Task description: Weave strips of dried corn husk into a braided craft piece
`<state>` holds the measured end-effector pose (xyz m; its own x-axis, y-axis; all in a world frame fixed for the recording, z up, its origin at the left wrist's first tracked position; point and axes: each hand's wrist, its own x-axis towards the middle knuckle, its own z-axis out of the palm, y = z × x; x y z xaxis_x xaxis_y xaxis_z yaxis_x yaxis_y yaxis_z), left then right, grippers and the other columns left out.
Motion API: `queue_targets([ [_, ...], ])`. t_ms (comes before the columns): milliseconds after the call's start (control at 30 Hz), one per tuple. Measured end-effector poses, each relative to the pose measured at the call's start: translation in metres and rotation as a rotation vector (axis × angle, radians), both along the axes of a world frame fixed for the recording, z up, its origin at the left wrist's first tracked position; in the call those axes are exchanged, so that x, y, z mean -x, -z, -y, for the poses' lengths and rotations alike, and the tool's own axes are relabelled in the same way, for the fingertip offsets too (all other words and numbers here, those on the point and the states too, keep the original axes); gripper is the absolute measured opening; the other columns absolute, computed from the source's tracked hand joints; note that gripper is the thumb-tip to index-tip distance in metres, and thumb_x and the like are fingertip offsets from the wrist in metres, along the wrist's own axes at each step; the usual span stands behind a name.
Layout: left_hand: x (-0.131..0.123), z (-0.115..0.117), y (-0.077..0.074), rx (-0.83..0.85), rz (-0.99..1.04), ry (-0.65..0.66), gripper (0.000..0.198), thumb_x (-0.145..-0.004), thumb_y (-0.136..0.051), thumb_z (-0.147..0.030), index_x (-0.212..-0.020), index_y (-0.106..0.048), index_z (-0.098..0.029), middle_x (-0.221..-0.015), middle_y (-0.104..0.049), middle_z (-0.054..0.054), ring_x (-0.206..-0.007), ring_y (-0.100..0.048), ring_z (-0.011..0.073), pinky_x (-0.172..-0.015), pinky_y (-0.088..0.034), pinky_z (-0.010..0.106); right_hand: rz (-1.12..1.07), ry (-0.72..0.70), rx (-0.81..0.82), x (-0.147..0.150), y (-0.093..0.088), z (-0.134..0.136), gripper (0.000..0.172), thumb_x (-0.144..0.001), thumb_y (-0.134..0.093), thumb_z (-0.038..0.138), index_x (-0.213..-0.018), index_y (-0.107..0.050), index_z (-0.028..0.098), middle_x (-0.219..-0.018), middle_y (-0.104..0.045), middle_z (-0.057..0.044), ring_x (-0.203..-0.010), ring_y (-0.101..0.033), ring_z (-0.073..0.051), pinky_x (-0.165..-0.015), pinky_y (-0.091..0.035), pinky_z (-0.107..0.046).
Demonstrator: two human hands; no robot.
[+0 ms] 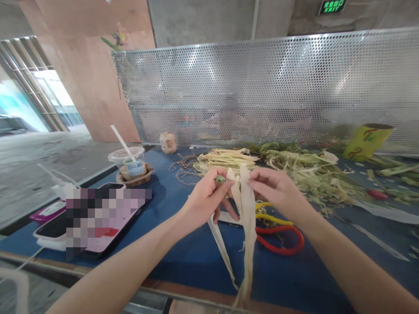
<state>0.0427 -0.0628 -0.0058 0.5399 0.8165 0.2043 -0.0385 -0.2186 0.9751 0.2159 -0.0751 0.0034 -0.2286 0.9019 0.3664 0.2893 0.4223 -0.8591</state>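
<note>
Pale strips of dried corn husk [249, 226] hang from between my two hands, over the near part of the blue table. My left hand [212, 192] pinches the husk near its upper end, thumb against fingers. On the other side, my right hand [270, 185] pinches the top of the wide strip between thumb and fingertips. A narrower strip [223, 250] trails down below my left hand. Beneath and behind the hands lie scissors with a red handle loop [296, 244] and a yellow one [271, 216]; their blades are partly hidden.
Husk bundles [225, 159] and a heap of greenish husks [301, 170] lie along the back, before a perforated metal screen [248, 87]. A yellow container [368, 141] stands right. At left are a drink cup [132, 168] with a straw, phones [121, 231], and a twine roll [168, 143].
</note>
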Motion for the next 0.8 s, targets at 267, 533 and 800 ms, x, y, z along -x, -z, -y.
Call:
queue_targets([
  [267,-0.002,0.004,-0.006,0.056,0.134,0.005,0.016,-0.083,-0.045,-0.034,-0.093,-0.037,-0.024,-0.050,-0.050,-0.008,-0.032,-0.046,0.0057,-0.025,-0.026,0.010,-0.391,-0.061,0.257,0.002,0.000,-0.001,0.015,-0.068,-0.064,0.030,-0.072,-0.054,0.020,-0.056,-0.053,0.005,-0.043,-0.045,-0.006,-0.041,-0.037,-0.019],
  [533,-0.008,0.008,0.008,-0.188,0.034,-0.111,0.028,-0.087,-0.036,-0.031,-0.114,-0.030,-0.026,-0.068,-0.051,-0.003,-0.053,-0.051,0.0085,-0.052,-0.046,0.023,-0.524,-0.235,0.372,0.018,0.016,0.004,0.015,-0.071,-0.064,0.030,-0.072,-0.054,0.019,-0.062,-0.053,0.005,-0.052,-0.050,-0.005,-0.051,-0.040,-0.017],
  [800,-0.007,0.009,0.009,-0.783,-0.209,-0.480,0.021,-0.085,-0.039,-0.024,-0.099,-0.054,-0.019,-0.101,-0.052,0.007,-0.102,-0.045,0.0184,-0.092,-0.036,0.036,-0.340,-0.062,0.091,0.019,0.012,0.004,0.013,-0.073,-0.061,0.031,-0.074,-0.055,0.019,-0.069,-0.053,0.002,-0.064,-0.051,-0.009,-0.061,-0.043,-0.021],
])
